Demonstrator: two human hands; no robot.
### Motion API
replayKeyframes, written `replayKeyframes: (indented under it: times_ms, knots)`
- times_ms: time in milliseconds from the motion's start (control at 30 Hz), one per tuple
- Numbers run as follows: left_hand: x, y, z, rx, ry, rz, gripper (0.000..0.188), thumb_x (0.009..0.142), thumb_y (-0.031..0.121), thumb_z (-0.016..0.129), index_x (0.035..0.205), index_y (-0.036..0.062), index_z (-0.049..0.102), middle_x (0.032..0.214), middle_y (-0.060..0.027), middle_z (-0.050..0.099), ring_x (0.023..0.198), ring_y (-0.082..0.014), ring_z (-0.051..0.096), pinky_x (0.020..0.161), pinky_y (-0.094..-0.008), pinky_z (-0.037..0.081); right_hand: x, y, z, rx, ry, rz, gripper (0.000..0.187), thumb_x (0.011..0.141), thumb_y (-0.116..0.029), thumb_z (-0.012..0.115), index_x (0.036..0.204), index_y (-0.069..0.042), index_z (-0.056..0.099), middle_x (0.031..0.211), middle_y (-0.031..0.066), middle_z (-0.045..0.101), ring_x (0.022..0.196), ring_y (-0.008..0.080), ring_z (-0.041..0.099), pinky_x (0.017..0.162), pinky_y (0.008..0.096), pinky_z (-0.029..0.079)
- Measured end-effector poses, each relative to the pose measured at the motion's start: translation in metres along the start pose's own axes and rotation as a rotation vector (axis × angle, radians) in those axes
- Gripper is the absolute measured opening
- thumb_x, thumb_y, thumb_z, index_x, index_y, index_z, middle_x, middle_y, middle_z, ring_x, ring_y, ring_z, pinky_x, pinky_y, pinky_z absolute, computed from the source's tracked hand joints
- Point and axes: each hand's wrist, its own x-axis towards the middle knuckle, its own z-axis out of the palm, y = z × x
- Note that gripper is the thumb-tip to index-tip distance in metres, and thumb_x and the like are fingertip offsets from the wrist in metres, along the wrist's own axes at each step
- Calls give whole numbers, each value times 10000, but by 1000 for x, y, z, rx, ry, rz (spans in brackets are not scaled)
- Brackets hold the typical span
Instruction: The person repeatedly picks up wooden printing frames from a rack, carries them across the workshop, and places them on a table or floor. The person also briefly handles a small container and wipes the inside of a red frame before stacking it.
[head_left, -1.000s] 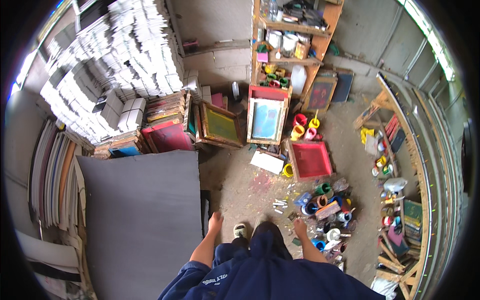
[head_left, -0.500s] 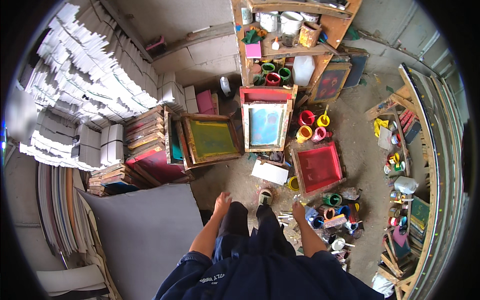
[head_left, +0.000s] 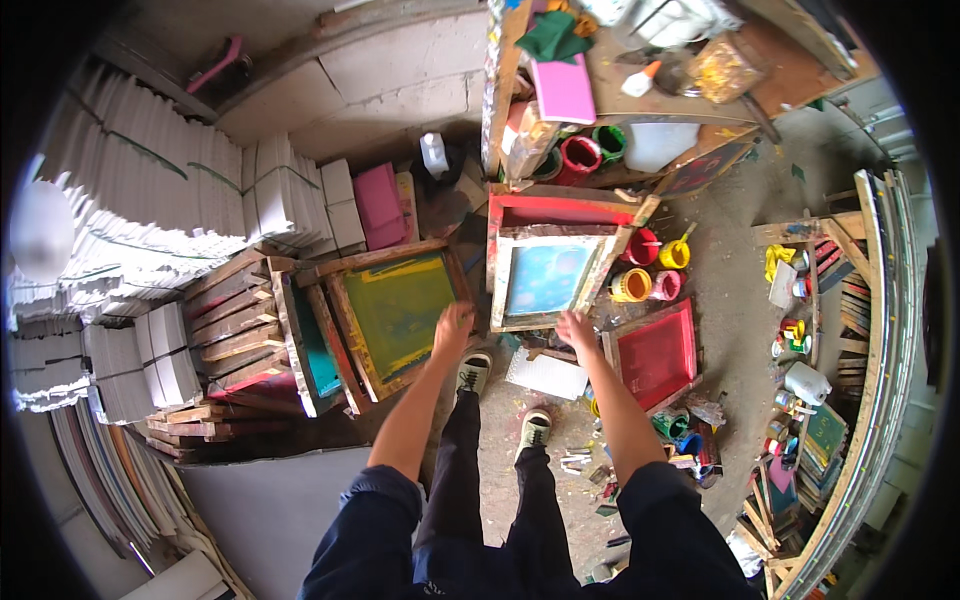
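Observation:
My left hand is held out in front of me, fingers loosely bent and nothing visible in it. It overlaps the right edge of a wooden screen-printing frame with yellow-green mesh. My right hand, fingers bent but apart, is at the lower right corner of a second screen-printing frame with pale blue mesh. Whether it touches the wood I cannot tell. This frame leans against a larger red screen-printing frame behind it.
Open paint pots in red, yellow and pink stand right of the frames, above a red-mesh frame. A white sheet lies by my feet. Paper stacks rise at left; a wooden shelf holds tubs and more paint.
I have stepped forward, so the frames and shelf appear closer. Both hands have risen and reached out, from beside my legs to the blue and yellow-green frames.

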Motion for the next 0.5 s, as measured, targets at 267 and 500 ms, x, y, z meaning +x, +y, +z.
replayKeyframes:
  times_ms: [267, 500]
  knots:
    - [206, -16, 0, -319, -36, 116, 344, 833, 148, 547, 1149, 58, 448, 1124, -115, 506, 1072, -222, 489, 899, -326, 377, 147, -82, 88, 677, 224, 103, 676, 768, -349, 634, 1295, -143, 264, 1195, 135, 364, 857, 212, 487, 716, 314, 396]
    - [226, 11, 26, -283, -112, 179, 488, 790, 203, 588, 1205, 36, 394, 1165, -176, 466, 1106, -291, 445, 927, -348, 344, 153, -106, 75, 927, 160, 163, 833, 718, -332, 667, 1362, -193, 157, 1394, 164, 144, 1258, 348, 245, 1030, 431, 192]
